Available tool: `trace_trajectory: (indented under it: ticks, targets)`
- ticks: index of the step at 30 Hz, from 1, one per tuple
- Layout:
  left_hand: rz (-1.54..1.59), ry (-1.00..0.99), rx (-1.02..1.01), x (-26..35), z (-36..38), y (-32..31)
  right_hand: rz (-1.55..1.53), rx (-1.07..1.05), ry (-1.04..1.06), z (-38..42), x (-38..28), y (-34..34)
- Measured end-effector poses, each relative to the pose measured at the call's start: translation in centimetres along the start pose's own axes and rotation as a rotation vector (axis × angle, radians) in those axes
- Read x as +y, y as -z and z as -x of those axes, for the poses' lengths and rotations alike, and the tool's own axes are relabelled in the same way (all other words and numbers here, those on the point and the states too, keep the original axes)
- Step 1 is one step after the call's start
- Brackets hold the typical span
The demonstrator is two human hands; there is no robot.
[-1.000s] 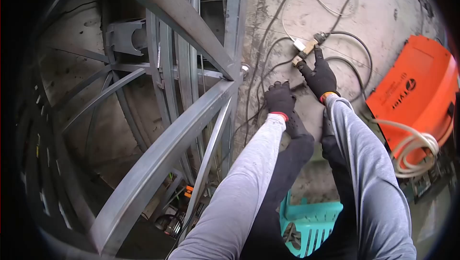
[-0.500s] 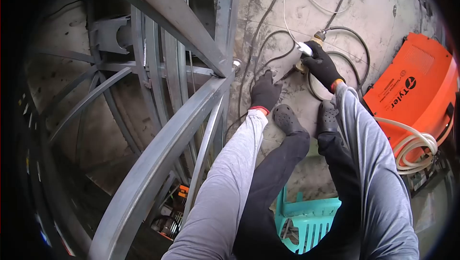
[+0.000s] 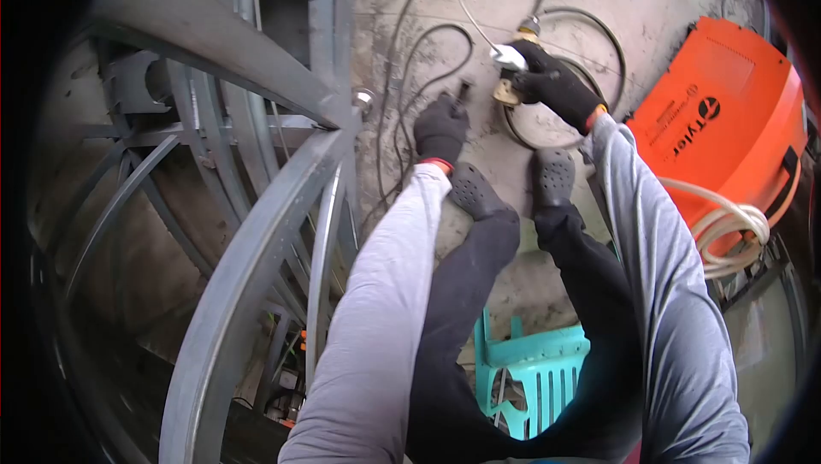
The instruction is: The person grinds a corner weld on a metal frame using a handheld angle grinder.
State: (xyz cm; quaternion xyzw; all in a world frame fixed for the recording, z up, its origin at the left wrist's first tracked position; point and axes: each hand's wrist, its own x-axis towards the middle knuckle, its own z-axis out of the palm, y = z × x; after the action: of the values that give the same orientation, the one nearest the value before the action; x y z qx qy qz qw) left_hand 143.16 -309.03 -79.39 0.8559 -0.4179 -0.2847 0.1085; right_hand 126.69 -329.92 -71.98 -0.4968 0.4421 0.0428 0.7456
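Observation:
My left hand (image 3: 440, 130), in a black glove with a red cuff, is closed around a dark cable end, likely a plug (image 3: 464, 90), whose tip points up and is blurred. To its right, my right hand (image 3: 552, 83), also in a black glove, is wrapped over a yellowish extension socket (image 3: 506, 92). A white plug (image 3: 510, 58) with a thin white cord sits against the socket under my right fingers. A black cable (image 3: 590, 12) runs from the socket's far end. The dark plug and the socket are apart.
Grey steel tube framing (image 3: 248, 263) rises on my left. An orange Tyler machine (image 3: 718, 113) with a coiled pale cable (image 3: 737, 229) stands at right. Black cables (image 3: 398, 45) cross the concrete floor. A turquoise plastic stool (image 3: 543, 348) is below me, between my legs.
My left hand has closed on the dark plug, which has come away from the socket to the left. My right hand stays on the socket. The whole view has shifted.

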Motion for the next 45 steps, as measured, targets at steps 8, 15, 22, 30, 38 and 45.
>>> trace_trajectory:
  ticks: [8,15,22,30,38,45]
  targets:
    - [0.23,-0.036,-0.206,5.2,0.0,8.3,0.099,0.014,-0.009,0.5,-0.2,0.2]
    - [-0.076,-0.129,-0.145,6.8,-2.7,10.1,0.16,-0.011,0.036,0.9,0.4,0.1]
    - [-0.095,-0.371,-0.077,6.6,-4.3,8.1,0.326,-0.056,0.049,0.2,0.6,-0.1]
    - [-0.045,-0.619,-0.082,5.9,-4.7,7.8,0.579,0.02,0.077,0.0,1.3,0.3]
    - [0.071,-0.579,-0.125,6.0,-3.8,7.1,0.525,0.104,0.161,-0.4,2.0,-1.8]
    - [-0.04,0.022,0.085,1.7,-5.7,9.4,-0.635,0.028,0.031,1.1,-0.7,-6.8]
